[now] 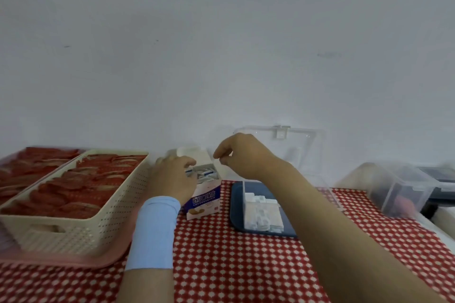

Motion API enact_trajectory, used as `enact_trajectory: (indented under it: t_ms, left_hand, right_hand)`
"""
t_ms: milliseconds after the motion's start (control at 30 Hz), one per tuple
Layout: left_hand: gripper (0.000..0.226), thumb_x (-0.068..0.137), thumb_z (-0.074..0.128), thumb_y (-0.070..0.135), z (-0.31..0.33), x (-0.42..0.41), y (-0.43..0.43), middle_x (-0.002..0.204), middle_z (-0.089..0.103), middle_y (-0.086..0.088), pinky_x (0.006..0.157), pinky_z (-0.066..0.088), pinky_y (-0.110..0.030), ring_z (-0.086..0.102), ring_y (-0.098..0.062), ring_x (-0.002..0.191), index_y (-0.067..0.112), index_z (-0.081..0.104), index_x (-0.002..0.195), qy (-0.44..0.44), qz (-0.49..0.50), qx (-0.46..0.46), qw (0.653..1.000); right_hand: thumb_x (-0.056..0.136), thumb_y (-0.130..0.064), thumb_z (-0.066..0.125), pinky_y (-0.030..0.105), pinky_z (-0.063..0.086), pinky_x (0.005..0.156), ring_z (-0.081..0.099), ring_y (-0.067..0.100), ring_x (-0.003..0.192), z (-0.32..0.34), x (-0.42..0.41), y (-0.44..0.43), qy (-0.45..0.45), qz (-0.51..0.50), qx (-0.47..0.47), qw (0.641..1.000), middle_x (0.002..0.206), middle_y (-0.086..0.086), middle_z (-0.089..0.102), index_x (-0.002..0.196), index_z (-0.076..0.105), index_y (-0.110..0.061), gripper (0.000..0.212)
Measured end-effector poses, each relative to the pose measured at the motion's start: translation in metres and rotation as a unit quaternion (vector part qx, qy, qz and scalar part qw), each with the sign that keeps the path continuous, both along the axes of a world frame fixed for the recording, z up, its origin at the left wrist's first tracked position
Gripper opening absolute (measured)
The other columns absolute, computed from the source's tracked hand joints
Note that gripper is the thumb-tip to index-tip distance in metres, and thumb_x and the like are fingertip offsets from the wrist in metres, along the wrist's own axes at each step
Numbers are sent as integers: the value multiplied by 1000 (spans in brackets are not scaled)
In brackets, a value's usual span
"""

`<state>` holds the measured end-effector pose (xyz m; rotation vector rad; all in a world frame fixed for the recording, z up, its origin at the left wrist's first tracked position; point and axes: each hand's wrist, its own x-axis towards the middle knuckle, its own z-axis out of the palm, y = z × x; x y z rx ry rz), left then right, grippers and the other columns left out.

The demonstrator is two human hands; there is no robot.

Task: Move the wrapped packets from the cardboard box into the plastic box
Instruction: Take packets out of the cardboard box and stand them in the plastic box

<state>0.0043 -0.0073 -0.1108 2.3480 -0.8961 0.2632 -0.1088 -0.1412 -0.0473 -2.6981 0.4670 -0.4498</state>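
- The cardboard box [205, 200] stands upright in the lower middle of the frame, on the red checked cloth [234, 265]. Its top is open.
- The packets [208, 174] still to be moved stand on end in this opening, so I judge they must come out straight upward.
- The left hand [172, 176] (the one with the blue wristband [155, 231]) has its fingers curled over the left rim of the cardboard box. The fingertips reach among the packets. Whether it also pinches one, I cannot tell.
- The right hand [243, 155] hovers just above and to the right of the opening. Its fingers are loosely bent, and thumb and forefinger are near each other. I see nothing between them (this part is blurred).
- The plastic box [245, 194] is just to the right of the cardboard box, on a blue tray [236, 206], and already has some packets in it.
- The right forearm passes over it, so the right hand seems better placed for carrying; the way is short, to the right and downward.
- A cream basket [81, 226] is at the lower left, beside the left hand.
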Motion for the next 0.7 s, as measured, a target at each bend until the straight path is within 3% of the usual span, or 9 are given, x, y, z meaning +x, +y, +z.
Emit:
enact_trajectory:
  t_ms: [133, 300, 400, 500, 700]
  left_hand:
    - [36, 95, 62, 20, -5, 11, 8, 133, 62, 3, 101, 44, -30, 58, -17, 116, 23, 61, 131, 79, -32, -25, 996]
    - [38, 94, 63, 15, -7, 20, 14, 125, 66, 8, 89, 40, -17, 55, -4, 98, 24, 61, 131, 122, -66, -69, 988]
    - [39, 91, 66, 17, -7, 25, 16, 120, 67, 9, 83, 37, -11, 55, -1, 95, 25, 62, 129, 128, -75, -82, 986]
    - [37, 93, 65, 19, -5, 24, 14, 122, 67, 8, 89, 41, -16, 57, -4, 98, 25, 62, 129, 125, -89, -79, 985]
    - [28, 95, 54, 20, -3, 23, 8, 123, 59, 6, 97, 45, -32, 52, -13, 112, 30, 68, 118, 69, -84, -59, 992]
  right_hand:
    - [92, -19, 66, 32, 55, 89, 66, 15, 100, -15, 32, 13, 89, 27, -79, 993, 112, -4, 73, 111, 76, -24, 22]
    - [91, -32, 67, 30, 49, 84, 65, 16, 95, -23, 53, 15, 126, 26, -156, 979, 105, -7, 73, 101, 77, -31, 14]
    - [92, -39, 65, 33, 43, 90, 63, 15, 99, -22, 57, 15, 151, 39, -175, 972, 106, -10, 72, 104, 75, -35, 16]
    - [93, -41, 62, 36, 37, 98, 60, 14, 102, -22, 59, 16, 170, 46, -174, 969, 109, -12, 71, 106, 74, -38, 18]
    - [98, -30, 60, 37, 50, 93, 63, 16, 97, -18, 56, 10, 79, 10, -82, 993, 108, -6, 70, 105, 73, -26, 16]
